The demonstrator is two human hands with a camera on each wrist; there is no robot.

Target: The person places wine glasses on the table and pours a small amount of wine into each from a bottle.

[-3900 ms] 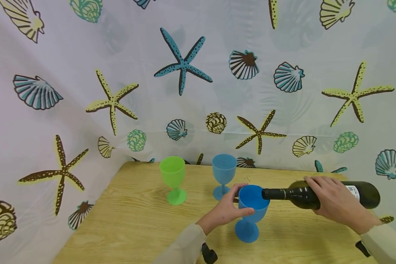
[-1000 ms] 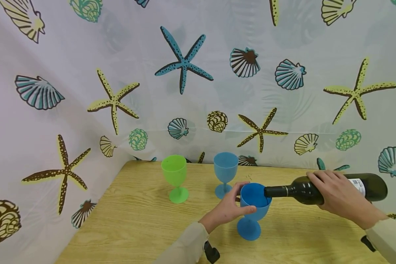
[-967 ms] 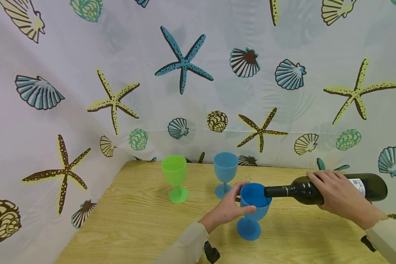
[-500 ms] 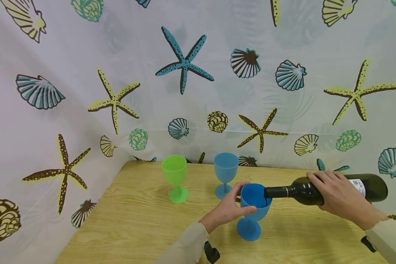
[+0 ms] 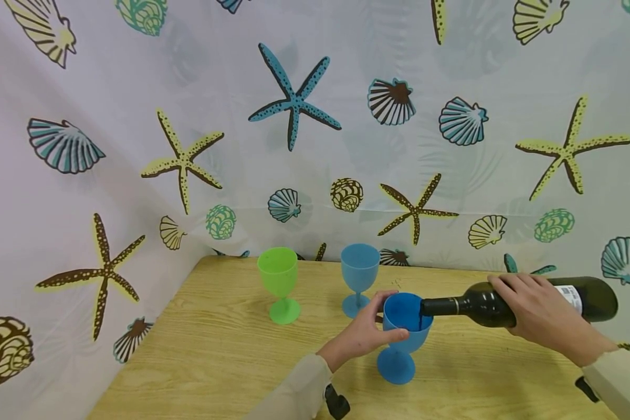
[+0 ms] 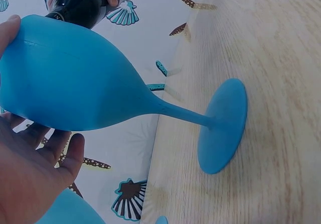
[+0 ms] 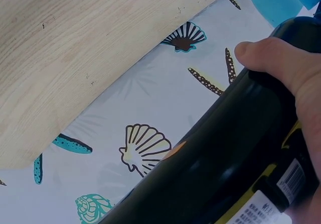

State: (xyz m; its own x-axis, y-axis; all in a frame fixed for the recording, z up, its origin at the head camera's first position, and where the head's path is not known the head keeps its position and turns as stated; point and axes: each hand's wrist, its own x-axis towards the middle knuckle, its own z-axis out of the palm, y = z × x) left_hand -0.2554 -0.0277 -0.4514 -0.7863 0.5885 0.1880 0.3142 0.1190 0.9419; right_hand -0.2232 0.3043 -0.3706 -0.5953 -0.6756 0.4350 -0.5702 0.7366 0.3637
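My left hand (image 5: 359, 335) holds a blue plastic goblet (image 5: 412, 341) round its bowl, thumb on the near side. The goblet stands upright, its round foot on the wooden table. In the left wrist view the bowl of the blue goblet (image 6: 75, 78) lies between thumb and fingers. My right hand (image 5: 538, 306) grips a dark wine bottle (image 5: 485, 303) from above, round its body. The bottle lies almost level, with its mouth just inside the goblet's rim. A thin dark stream runs from the mouth into the bowl. The right wrist view shows the bottle's white barcode label (image 7: 256, 211).
A lighter blue goblet (image 5: 359, 271) stands just behind the held one. Further left is a green goblet (image 5: 278, 277). The wooden table (image 5: 205, 350) ends at a white curtain (image 5: 315, 169) printed with shells and starfish, which closes off the back and left side.
The bottle's base end has risen slightly since the oldest frame. Over the last second the dark stream inside the goblet has become plainer and longer. Both hands keep their holds.
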